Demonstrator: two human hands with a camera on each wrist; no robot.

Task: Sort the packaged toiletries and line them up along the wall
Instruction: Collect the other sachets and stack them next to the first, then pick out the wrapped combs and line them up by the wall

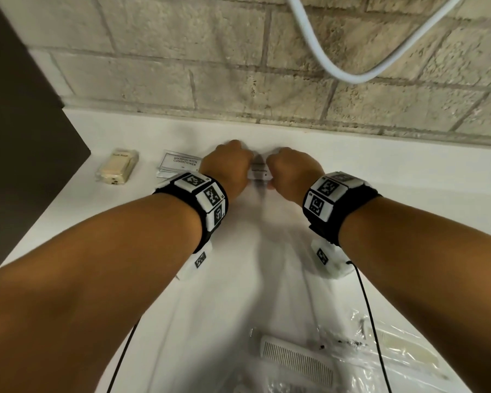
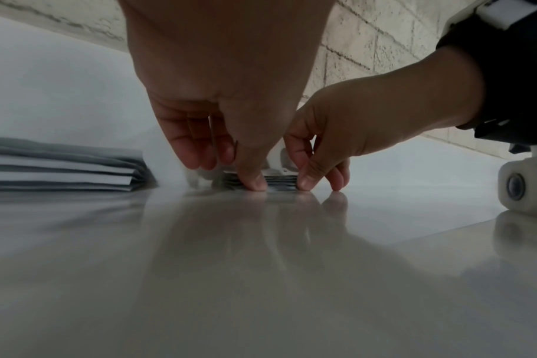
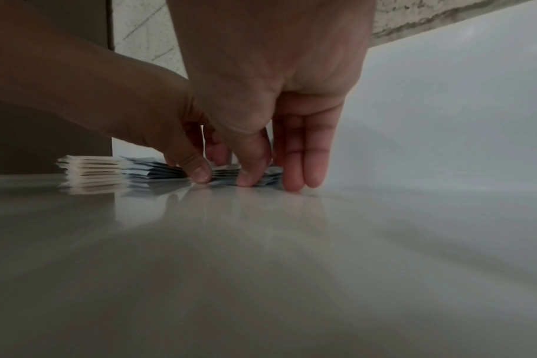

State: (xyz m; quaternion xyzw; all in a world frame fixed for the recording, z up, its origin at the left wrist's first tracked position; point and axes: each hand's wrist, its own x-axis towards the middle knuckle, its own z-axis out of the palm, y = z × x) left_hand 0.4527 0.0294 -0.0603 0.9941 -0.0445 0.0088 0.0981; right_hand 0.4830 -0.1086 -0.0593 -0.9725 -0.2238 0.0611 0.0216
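A small stack of white toothpaste sachets lies on the white counter close to the brick wall. My left hand pinches its left side and my right hand its right side. In the left wrist view both thumbs press the stack's near edge, with the fingers curved down behind it. The right wrist view shows the right hand's fingers reaching the counter beside the stack. To the left lie a pile of shampoo sachets and wrapped soap bars.
The brick wall runs along the back of the counter, with a white hose hanging at the upper right. Wrapped combs in clear plastic lie at the near right. The counter ends at a dark drop on the left.
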